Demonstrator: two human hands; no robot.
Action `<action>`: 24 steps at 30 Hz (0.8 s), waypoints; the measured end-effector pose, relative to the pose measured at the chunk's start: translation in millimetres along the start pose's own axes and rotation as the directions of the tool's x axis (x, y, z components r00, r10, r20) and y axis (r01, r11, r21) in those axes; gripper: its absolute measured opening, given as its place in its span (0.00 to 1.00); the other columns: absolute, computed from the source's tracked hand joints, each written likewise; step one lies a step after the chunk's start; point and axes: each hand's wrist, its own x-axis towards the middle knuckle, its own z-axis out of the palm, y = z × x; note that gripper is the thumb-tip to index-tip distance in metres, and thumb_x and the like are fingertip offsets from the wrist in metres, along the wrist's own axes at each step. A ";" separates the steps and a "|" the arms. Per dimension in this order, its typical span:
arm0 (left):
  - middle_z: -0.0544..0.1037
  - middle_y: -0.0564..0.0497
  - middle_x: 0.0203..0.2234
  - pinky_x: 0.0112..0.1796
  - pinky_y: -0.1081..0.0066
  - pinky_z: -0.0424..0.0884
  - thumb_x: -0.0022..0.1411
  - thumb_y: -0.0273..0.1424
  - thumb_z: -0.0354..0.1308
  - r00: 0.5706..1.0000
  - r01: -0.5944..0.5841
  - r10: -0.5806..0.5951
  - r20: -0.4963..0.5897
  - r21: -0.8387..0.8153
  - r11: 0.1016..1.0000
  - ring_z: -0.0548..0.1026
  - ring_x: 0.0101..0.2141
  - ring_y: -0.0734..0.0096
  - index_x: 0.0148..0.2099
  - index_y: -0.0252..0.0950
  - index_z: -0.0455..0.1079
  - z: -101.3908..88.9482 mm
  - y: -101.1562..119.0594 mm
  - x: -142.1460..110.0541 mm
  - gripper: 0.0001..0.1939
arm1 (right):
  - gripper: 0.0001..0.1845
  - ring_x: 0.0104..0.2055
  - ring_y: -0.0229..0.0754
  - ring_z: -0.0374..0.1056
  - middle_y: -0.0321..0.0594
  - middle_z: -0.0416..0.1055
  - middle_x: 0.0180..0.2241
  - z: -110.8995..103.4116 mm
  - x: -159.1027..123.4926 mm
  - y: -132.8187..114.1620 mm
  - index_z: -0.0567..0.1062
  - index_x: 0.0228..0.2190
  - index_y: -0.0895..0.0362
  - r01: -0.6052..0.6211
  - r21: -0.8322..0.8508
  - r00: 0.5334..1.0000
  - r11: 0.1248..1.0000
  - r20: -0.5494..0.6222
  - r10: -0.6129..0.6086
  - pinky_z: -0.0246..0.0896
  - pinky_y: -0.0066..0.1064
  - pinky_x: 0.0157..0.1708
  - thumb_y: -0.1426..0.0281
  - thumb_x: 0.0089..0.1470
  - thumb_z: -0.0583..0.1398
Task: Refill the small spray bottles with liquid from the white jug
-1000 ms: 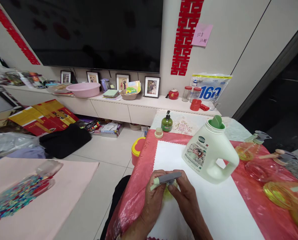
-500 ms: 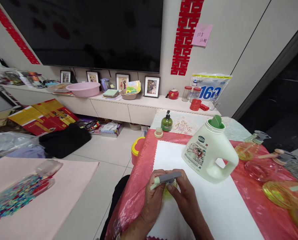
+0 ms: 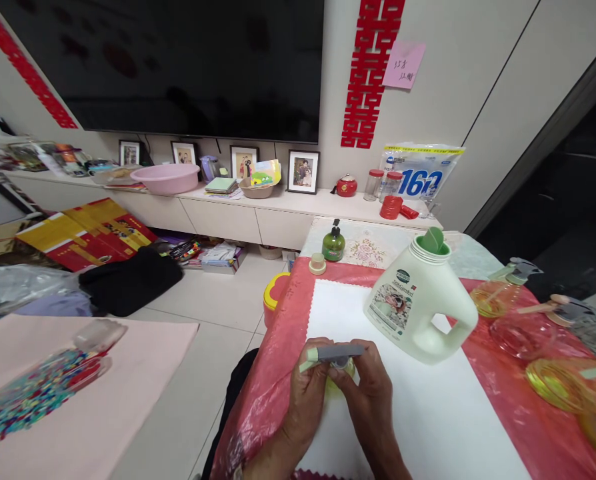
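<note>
Between my hands is a small clear spray bottle with a grey and pale green head (image 3: pixel 341 351). Yellowish liquid tints what shows of its body, which my fingers largely cover. My left hand (image 3: pixel 308 393) is closed on the bottle's left side, fingers up by the pale green end of the head. From the right, my right hand (image 3: pixel 371 387) grips it too, thumb at the neck below the grey part. A white mat (image 3: pixel 428 413) lies under both hands. Just beyond them stands a large pale green detergent jug (image 3: pixel 421 307), a green cap set in its mouth.
Clear bottles with grey spray heads (image 3: pixel 518 270) and yellow or pink tints line the table's right side. A green pump bottle (image 3: pixel 334 244) and a small cream cap (image 3: pixel 317 264) stand at the back left. Red plastic sheeting (image 3: pixel 273 360) covers the table. Colourful small pieces (image 3: pixel 33 393) lie on another table leftward.
The spray head has turned slightly in my hands, and its grey end sits a little further right. Both hands keep their hold; the jug and other bottles stay put.
</note>
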 end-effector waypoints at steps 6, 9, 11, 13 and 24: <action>0.81 0.43 0.43 0.52 0.59 0.73 0.59 0.48 0.66 0.994 0.103 -0.101 -0.045 0.022 0.994 0.78 0.47 0.55 0.47 0.36 0.76 -8.2 -3.2 3.1 0.23 | 0.04 0.39 0.34 0.65 0.36 0.68 0.37 6.7 4.4 -3.4 0.76 0.36 0.57 0.034 0.026 0.999 0.999 -0.013 -0.034 0.61 0.23 0.40 0.72 0.56 0.63; 0.82 0.45 0.41 0.52 0.59 0.73 0.56 0.49 0.67 0.986 0.159 -0.152 -0.062 0.112 0.981 0.78 0.47 0.54 0.45 0.36 0.76 -19.0 -4.6 0.3 0.24 | 0.05 0.39 0.34 0.66 0.37 0.68 0.38 5.4 2.7 -8.1 0.76 0.35 0.57 0.016 -0.004 0.998 1.000 -0.059 -0.016 0.62 0.24 0.39 0.72 0.54 0.62; 0.81 0.46 0.46 0.52 0.60 0.74 0.59 0.49 0.64 0.982 0.189 -0.179 -0.065 0.226 0.956 0.78 0.49 0.55 0.52 0.38 0.74 -26.4 -5.5 -1.0 0.25 | 0.04 0.39 0.35 0.66 0.37 0.68 0.37 -1.9 2.5 -12.4 0.76 0.35 0.57 -0.001 -0.029 0.994 1.000 -0.111 -0.002 0.62 0.25 0.39 0.70 0.55 0.62; 0.78 0.47 0.52 0.55 0.59 0.72 0.60 0.49 0.63 0.985 0.173 -0.161 -0.064 0.350 0.921 0.76 0.52 0.55 0.56 0.41 0.71 -31.8 -5.9 -2.6 0.27 | 0.05 0.40 0.36 0.66 0.37 0.68 0.37 -16.3 2.4 -17.3 0.76 0.35 0.57 -0.019 -0.055 0.986 0.998 -0.166 0.009 0.63 0.26 0.41 0.68 0.57 0.61; 0.77 0.45 0.50 0.56 0.52 0.70 0.65 0.46 0.54 0.955 -0.247 0.038 0.294 0.718 0.651 0.73 0.54 0.52 0.54 0.42 0.72 -38.7 -13.0 -14.9 0.20 | 0.16 0.42 0.39 0.65 0.40 0.69 0.39 -181.8 -13.6 -4.3 0.76 0.38 0.57 -0.161 -0.352 0.877 0.922 -0.480 -0.030 0.61 0.30 0.43 0.56 0.61 0.61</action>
